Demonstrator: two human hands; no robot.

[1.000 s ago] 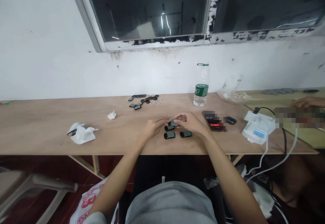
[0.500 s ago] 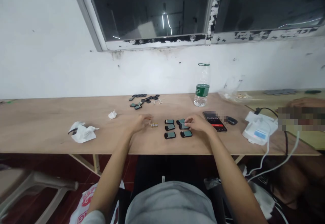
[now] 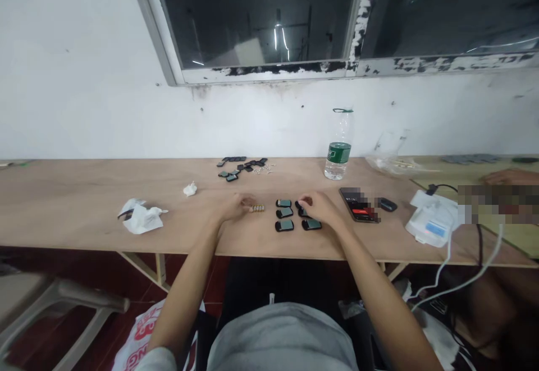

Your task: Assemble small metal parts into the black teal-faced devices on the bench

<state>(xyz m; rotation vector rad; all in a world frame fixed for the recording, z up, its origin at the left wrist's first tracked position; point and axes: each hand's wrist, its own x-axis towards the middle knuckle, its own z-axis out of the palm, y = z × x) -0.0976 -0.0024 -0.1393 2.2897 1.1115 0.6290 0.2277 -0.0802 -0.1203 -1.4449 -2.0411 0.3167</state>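
Note:
My left hand (image 3: 238,207) rests on the table, fingers loosely bent and apart, their tips at the left end of a short row of small gold-coloured batteries (image 3: 257,208). My right hand (image 3: 316,205) is over the right column of black key-fob shells with grey-green boards, its fingertips pinched together at the upper shell (image 3: 298,205). Whatever they pinch is too small to make out. This hand partly covers the upper and middle shells of that column. A lower shell (image 3: 311,224) lies in front of it. The left column includes another shell (image 3: 284,213).
Farther back lie several dark shells (image 3: 232,177) and small white bits (image 3: 263,170). A water bottle (image 3: 338,157), phone (image 3: 359,205), black fob (image 3: 387,205) and white cabled box (image 3: 433,222) stand right. Crumpled tissue (image 3: 145,219) lies left. Another person's hand (image 3: 511,178) is at far right.
My right fingertips have moved from the middle shell of the right column up and left to the upper one. My left fingers have come closer to the batteries. The view has shifted slightly.

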